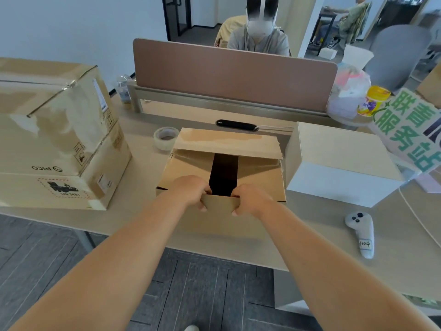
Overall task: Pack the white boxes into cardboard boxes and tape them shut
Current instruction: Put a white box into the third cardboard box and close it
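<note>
Cardboard was gripped by both hands: the left hand [191, 191] and the right hand [250, 199] each had curled fingers hooked over the top edge of the near flap [219, 205] of the cardboard box [186, 168], one on either side of the middle. The two side flaps lay folded inward with a dark gap between them, and the far flap [226, 142] stood tilted back. That box sat close to the front edge of the bench [143, 187], straight ahead of the person.

A closed white box [341, 163] stood just beside its right side, leaving hardly any room there. On the left a bare strip of bench separated it from a stack of large cardboard cartons [55, 130]. A tape roll [165, 137] lay flat near the far left corner, and a white controller [360, 232] lay on the front right part of the bench, well apart from the hands. A brown divider screen [233, 75] closed off the far edge.

The gap showed only blackness, so the contents of the cardboard box could not be made out. The fingertips of both hands were hidden behind the flap. The cartons were cut off at the left edge, and a sign with green characters [410, 130] was cut off at the right
</note>
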